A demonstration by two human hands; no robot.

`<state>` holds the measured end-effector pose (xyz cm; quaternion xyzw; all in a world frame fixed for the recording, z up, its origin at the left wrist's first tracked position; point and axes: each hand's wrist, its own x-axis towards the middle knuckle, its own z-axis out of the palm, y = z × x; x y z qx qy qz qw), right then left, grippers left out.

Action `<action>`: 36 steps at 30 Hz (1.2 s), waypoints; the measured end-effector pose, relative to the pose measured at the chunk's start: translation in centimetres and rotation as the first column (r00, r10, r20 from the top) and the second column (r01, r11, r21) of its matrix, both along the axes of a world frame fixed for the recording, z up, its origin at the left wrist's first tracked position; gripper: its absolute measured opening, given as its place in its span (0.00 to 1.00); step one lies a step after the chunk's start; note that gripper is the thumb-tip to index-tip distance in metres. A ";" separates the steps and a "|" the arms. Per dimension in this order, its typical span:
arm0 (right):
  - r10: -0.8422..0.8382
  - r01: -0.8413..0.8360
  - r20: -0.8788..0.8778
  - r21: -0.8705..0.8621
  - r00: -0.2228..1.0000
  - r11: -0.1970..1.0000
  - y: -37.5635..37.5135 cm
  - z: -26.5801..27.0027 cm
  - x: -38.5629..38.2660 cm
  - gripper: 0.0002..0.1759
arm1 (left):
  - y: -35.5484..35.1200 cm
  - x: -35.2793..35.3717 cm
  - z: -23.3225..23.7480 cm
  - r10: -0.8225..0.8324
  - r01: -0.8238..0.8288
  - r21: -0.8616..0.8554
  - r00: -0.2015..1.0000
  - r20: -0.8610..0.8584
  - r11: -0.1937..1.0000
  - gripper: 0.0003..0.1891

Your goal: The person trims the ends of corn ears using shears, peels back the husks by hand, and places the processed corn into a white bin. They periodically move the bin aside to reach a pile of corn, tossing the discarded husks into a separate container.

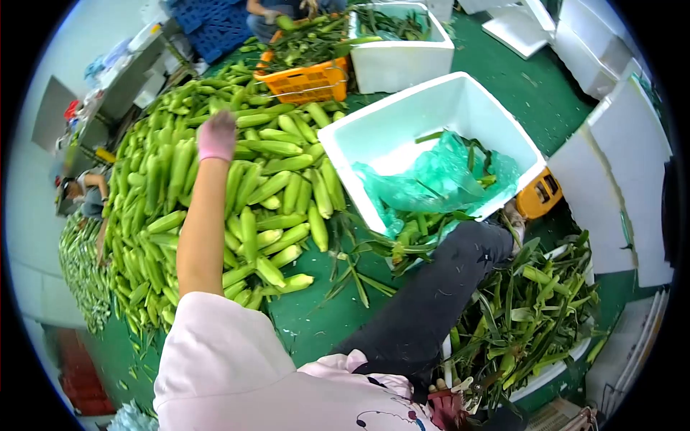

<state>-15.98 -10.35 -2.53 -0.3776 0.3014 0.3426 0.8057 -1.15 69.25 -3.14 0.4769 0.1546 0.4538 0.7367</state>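
My left hand [218, 135], in a pink and grey glove, reaches out over a large pile of green corn ears [269, 183]; its fingers are blurred, so a grip cannot be made out. Low in the view, my right hand [448, 411] wears a dark red glove, its bare fingertips curled around what looks like a pair of shears [474, 391]. Just beyond that hand lies a heap of stripped husks and leaves [532, 316]. A white foam box [345, 169] with a green plastic bag [431, 172] and some leaves inside stands right of the pile.
An orange crate [309, 82] of husks and another white foam box [402, 65] stand at the back, near a person's gloved hand [272, 16]. Another person [92, 192] is at the far left. Foam panels [611, 187] lean at the right; a yellow-orange object [539, 194] sits beside the near box.
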 end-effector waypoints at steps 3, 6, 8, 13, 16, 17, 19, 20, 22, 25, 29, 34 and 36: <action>-0.044 0.043 -0.048 -0.023 0.998 0.999 0.0 0.8 0.3 0.34 | -23.0 11.5 4.3 -0.698 0.814 -0.001 0.497 -0.516 0.581 0.11; -0.077 0.074 -0.078 -0.037 0.994 0.997 -0.3 1.0 0.4 0.34 | -37.5 17.5 -2.6 -0.259 0.974 -0.167 -0.203 -0.944 -0.152 0.20; -0.105 0.101 -0.097 -0.046 0.990 0.994 -0.5 1.1 0.6 0.34 | -38.7 22.6 -17.1 0.376 0.875 -0.179 0.003 -0.927 -0.449 0.24; -0.157 0.150 -0.168 -0.051 0.973 0.987 -0.9 0.5 1.4 0.35 | -19.8 34.5 -15.6 -0.262 0.188 -0.191 0.513 -0.817 0.963 0.24; -0.156 0.148 -0.213 -0.056 0.964 0.987 -0.8 0.3 2.3 0.35 | -25.4 34.1 -7.9 -0.016 0.620 0.192 0.314 -0.949 0.761 0.25; -0.153 0.145 -0.221 -0.055 0.963 0.988 -0.9 0.2 2.6 0.35 | -30.6 32.3 -6.2 0.253 0.692 0.565 0.508 -0.823 0.449 0.24; -0.160 0.152 -0.241 -0.054 0.957 0.987 -0.8 0.3 2.7 0.35 | -38.3 32.7 -8.0 0.178 0.876 0.471 0.450 -0.875 0.103 0.19; -0.164 0.155 -0.249 -0.056 0.954 0.986 -0.9 0.2 2.8 0.35 | -41.2 32.9 -10.1 0.189 0.980 0.084 0.118 -0.975 -0.180 0.16; -0.166 0.156 -0.254 -0.056 0.953 0.986 -1.2 0.1 2.9 0.36 | -41.8 33.3 -24.0 0.427 0.936 -0.119 0.035 -0.904 -0.330 0.15; -0.180 0.174 -0.243 -0.048 0.953 0.984 -1.9 -0.2 2.9 0.36 | -39.1 30.7 -34.3 0.387 0.910 -0.295 -0.170 -0.906 -0.291 0.20; -0.217 0.218 -0.259 -0.022 0.941 0.976 -2.0 -0.2 2.7 0.36 | -35.8 27.1 -36.5 -0.497 0.628 -0.719 -0.541 -0.678 0.297 0.23; -0.224 0.237 -0.220 0.035 0.949 0.971 -2.1 -0.4 1.7 0.36 | -38.3 26.3 -29.9 -0.223 0.761 -0.610 -0.570 -0.791 0.221 0.37; -0.227 0.243 -0.201 0.059 0.953 0.968 -2.0 -0.5 1.0 0.37 | -38.7 25.8 -34.2 0.139 0.911 -0.327 -0.368 -0.919 0.252 0.41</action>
